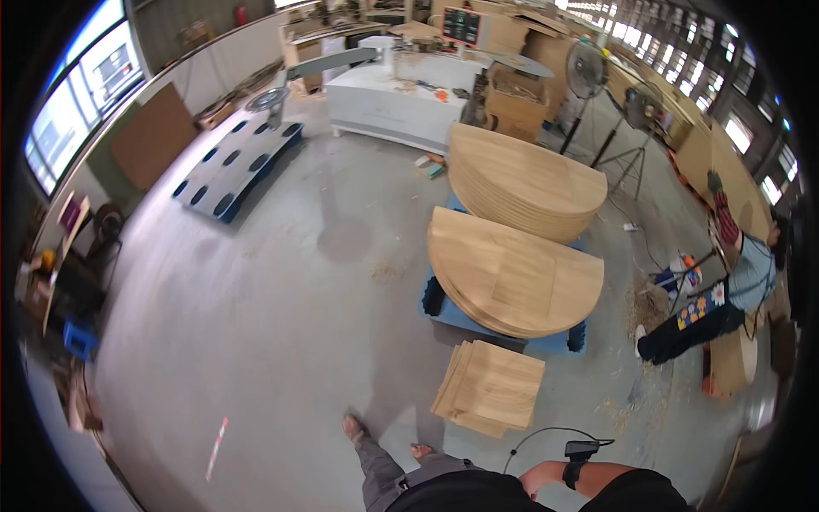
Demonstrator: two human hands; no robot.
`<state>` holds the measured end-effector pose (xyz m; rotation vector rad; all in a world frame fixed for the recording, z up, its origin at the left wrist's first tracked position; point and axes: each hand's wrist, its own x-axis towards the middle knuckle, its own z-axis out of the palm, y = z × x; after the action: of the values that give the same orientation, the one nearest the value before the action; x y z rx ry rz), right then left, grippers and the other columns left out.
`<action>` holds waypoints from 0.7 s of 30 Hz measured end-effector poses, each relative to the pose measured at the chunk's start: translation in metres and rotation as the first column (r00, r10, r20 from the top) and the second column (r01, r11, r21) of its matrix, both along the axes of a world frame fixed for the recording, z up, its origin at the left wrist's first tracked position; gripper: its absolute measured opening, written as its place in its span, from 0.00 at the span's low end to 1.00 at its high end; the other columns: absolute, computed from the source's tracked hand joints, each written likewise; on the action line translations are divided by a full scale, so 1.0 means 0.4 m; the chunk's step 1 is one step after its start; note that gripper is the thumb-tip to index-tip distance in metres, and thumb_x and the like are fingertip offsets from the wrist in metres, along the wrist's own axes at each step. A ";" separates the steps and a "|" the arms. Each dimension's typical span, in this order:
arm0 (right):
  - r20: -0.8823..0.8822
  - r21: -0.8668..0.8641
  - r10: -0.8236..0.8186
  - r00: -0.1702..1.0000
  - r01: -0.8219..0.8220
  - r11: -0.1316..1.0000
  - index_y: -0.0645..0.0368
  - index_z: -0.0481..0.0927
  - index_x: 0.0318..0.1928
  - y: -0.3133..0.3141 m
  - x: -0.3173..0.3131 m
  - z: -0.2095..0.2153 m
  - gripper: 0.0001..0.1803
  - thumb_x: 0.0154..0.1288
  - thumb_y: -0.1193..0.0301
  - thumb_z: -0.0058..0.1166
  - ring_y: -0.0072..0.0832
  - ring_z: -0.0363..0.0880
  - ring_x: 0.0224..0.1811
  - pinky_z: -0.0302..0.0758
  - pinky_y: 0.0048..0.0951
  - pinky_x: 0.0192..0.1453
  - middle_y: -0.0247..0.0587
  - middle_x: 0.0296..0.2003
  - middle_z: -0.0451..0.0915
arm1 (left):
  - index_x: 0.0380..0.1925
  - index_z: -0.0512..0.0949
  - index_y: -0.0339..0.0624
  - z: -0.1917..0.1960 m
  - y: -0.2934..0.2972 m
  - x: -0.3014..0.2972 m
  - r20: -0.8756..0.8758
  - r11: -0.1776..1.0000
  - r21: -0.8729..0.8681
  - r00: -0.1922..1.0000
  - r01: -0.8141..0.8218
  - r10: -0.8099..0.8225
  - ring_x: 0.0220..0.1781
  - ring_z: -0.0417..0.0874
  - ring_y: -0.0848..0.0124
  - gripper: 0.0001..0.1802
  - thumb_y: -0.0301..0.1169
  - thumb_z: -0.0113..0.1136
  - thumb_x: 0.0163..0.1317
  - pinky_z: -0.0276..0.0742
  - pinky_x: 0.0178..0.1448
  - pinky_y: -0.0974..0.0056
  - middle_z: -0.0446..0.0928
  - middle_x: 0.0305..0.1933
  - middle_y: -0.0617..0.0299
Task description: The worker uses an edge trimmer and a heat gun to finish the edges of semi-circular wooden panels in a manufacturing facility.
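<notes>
My right hand (535, 480) hangs at my hip by the lower edge, with a black device (581, 450) strapped to the wrist and a thin cable running from it. Its fingers are mostly hidden against my dark clothing, so what they do is unclear. My left hand is out of the picture. Nearest to my right hand, on the floor ahead, lies a stack of square wooden boards (499, 384). Beyond it, semicircular wooden panels (516, 273) are piled on a blue pallet (465, 322). A second pile of semicircular panels (529, 171) stands behind them.
A blue-and-white pallet (235, 171) lies far left, near a white machine (388, 107). Standing fans (587, 72) are at the back right. Another person (742, 290) works at the right. A blue stool (80, 340) stands left; red-and-white tape (217, 448) marks the floor.
</notes>
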<state>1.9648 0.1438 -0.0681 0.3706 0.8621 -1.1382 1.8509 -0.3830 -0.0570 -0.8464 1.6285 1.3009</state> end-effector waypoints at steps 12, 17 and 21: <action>-0.679 0.039 -0.731 -0.076 0.990 -0.138 0.64 0.81 0.46 0.009 -0.747 0.369 0.13 0.68 0.67 0.58 0.25 0.82 0.39 0.79 0.28 0.48 0.36 0.38 0.83 | 0.43 0.76 0.40 0.149 -0.221 -1.537 -0.463 0.997 -0.047 0.883 0.057 -0.072 0.39 0.80 0.63 0.15 0.38 0.56 0.62 0.73 0.40 0.59 0.80 0.43 0.56; -0.822 -0.216 -0.347 -0.452 0.811 -0.543 0.63 0.79 0.49 0.399 -0.750 0.473 0.13 0.70 0.68 0.55 0.27 0.83 0.43 0.81 0.30 0.49 0.38 0.40 0.83 | 0.40 0.77 0.48 0.366 0.386 -2.162 -0.693 0.981 -0.043 0.701 0.192 -0.167 0.34 0.80 0.69 0.08 0.34 0.56 0.63 0.68 0.33 0.68 0.81 0.38 0.64; -0.841 -0.263 -0.105 -0.530 0.571 -0.778 0.61 0.78 0.46 0.741 -0.718 0.444 0.11 0.68 0.67 0.56 0.27 0.82 0.40 0.80 0.30 0.43 0.37 0.38 0.82 | 0.42 0.78 0.46 0.560 0.910 -2.216 -0.728 0.854 -0.194 0.513 0.483 -0.456 0.35 0.81 0.70 0.09 0.33 0.55 0.64 0.70 0.35 0.68 0.81 0.38 0.63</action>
<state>1.6776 0.4402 0.1094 2.5428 1.6780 -2.7433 0.9643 -0.0191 0.1670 0.2824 2.2552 1.3285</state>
